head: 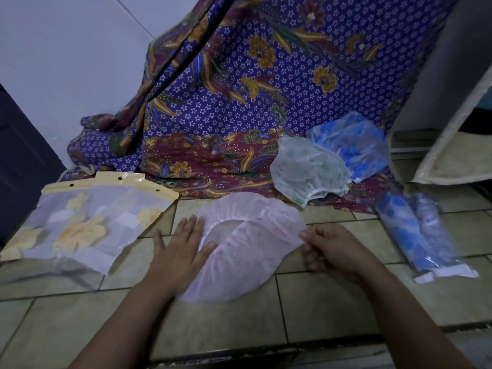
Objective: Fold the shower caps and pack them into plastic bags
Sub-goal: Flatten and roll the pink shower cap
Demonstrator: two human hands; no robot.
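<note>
- You're on a tiled floor [319, 302].
- Dead centre lies the pink shower cap [255, 262].
- On your left, flowered bags [80, 227].
- On your right, a packed blue bag [423, 235].
- Behind, a patterned cloth [213, 161] spreads.

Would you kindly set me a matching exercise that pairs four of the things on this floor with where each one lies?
Things:
1. pink shower cap
2. green-leaf shower cap
3. clear bag of rolled caps
4. yellow-topped plastic bags

Places:
A. on the tiled floor, far right
B. under the flat left hand, its edge pinched by the right hand
C. on the batik cloth
D. on the tiles, far left

Pairs: 1-B, 2-C, 3-A, 4-D.
</note>
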